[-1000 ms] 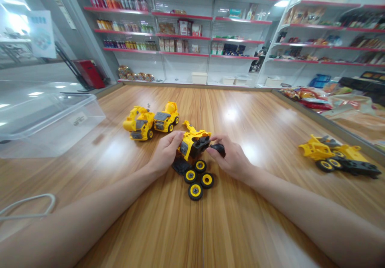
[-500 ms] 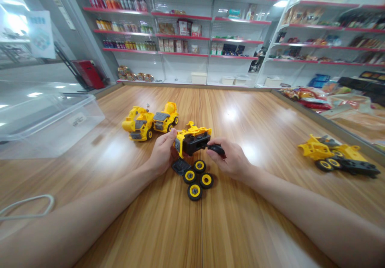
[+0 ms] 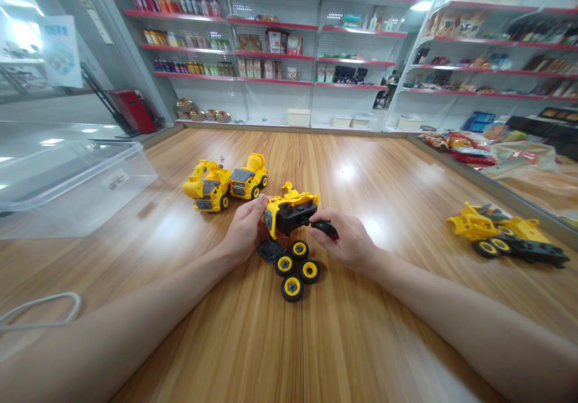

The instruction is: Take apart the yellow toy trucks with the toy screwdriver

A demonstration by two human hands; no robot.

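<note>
At the middle of the surface: a yellow toy truck, tipped so its black chassis faces near.
Left hand: fingers gripping the cab end.
Right hand: fingers wrapped around a black tool, its tip at the chassis's right end; whether it sits in a screw cannot be told.
Body and chassis: look joined.
Four wheels: loose on the near side, none seen mounted; the work seems part-way, adding or removing unclear.
Dark plate: loose, near-left of the truck.
Truck's direction: cab front points left and slightly near; long axis runs left to right.
</note>
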